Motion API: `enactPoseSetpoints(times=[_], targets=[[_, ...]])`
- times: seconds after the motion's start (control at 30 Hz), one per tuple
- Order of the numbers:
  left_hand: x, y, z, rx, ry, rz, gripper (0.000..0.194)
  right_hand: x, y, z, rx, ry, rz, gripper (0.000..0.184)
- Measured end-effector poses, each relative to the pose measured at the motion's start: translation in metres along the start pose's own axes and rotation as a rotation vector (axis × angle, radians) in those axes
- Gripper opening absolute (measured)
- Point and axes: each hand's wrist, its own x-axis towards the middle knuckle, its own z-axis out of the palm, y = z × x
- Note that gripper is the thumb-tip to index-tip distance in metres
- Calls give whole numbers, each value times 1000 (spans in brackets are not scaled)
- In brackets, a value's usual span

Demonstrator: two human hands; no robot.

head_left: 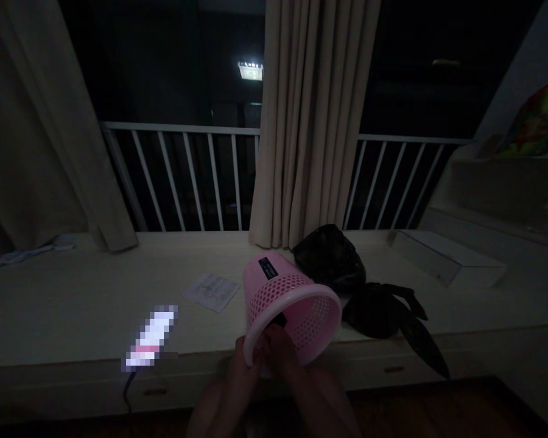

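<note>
A pink perforated plastic basket (pixel 287 304) lies tilted on its side at the front edge of a pale window ledge (pixel 73 304), its mouth turned toward me. My left hand (pixel 243 368) grips the basket's near rim from the left. My right hand (pixel 281 353) reaches into the mouth with its fingers curled over the rim. The room is dim, so the fingers show only partly.
Black plastic bags (pixel 374 298) lie just right of the basket. A sheet of paper (pixel 211 291) and a blurred lit object with a cable (pixel 150 337) lie to the left. A flat box (pixel 442 258) rests far right. Curtains (pixel 308 121) and a white window railing stand behind.
</note>
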Motion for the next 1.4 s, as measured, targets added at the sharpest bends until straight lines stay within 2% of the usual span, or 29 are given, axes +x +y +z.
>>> enactPoseSetpoints(times=[0.33,0.7,1.03,1.2,1.4], targets=[[-2,-6,1,33,-33,7,57,2,4,2,-10,42,26,34],[-2,-1,1,49,-1,-16,52,1,6,1,-17,58,37,31],[-2,-6,2,61,-23,6,53,2,9,4,-9,64,-5,33],[-2,-12,2,57,-21,14,55,1,8,3,-2,38,27,36],[-1,-10,2,32,-11,33,51,-1,6,-2,9,13,4,35]])
